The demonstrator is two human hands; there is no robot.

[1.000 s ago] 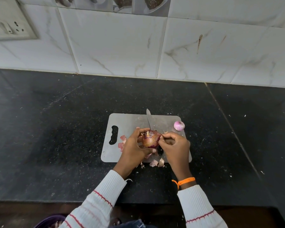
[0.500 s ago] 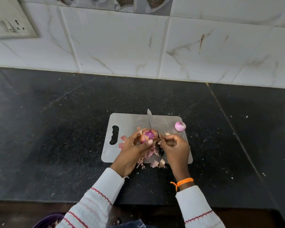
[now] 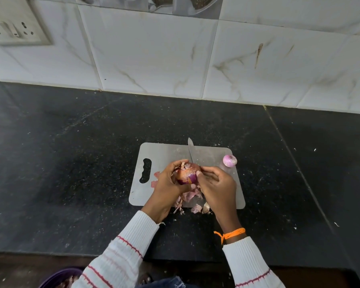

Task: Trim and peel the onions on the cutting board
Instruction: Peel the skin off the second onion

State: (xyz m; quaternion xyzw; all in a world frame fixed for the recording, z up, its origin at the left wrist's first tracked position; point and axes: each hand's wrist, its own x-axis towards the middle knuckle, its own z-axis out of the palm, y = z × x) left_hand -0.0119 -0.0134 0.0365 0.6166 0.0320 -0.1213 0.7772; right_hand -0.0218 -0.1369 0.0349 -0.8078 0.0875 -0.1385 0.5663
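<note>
Firmly cupped onion (image 3: 187, 175) w/ left hand (image 3: 168, 183); right hand (image 3: 215, 183) fingers (image 3: 204, 170) pinched dry skin; best peeled root-ward, blade (image 3: 191, 151) kept clear.

A black speckled stone worktop (image 3: 71, 163) filled the middle of the view, pale crumbs scattered over it; a thin seam (image 3: 295, 163) ran through the stone from 1 o'clock toward 4 o'clock; white marble-look wall tiles (image 3: 154, 55) with faint brown veins rose behind it across the whole 12 o'clock side; a cream switch-and-socket plate (image 3: 15, 30) sat on the wall at 10 o'clock; a strip of printed decorative tile (image 3: 164, 4) ran along the very top edge; soft, even light fell, with a dull sheen on the stone; a brown floor (image 3: 19, 271) showed below the worktop's front edge at 7 o'clock.
</note>
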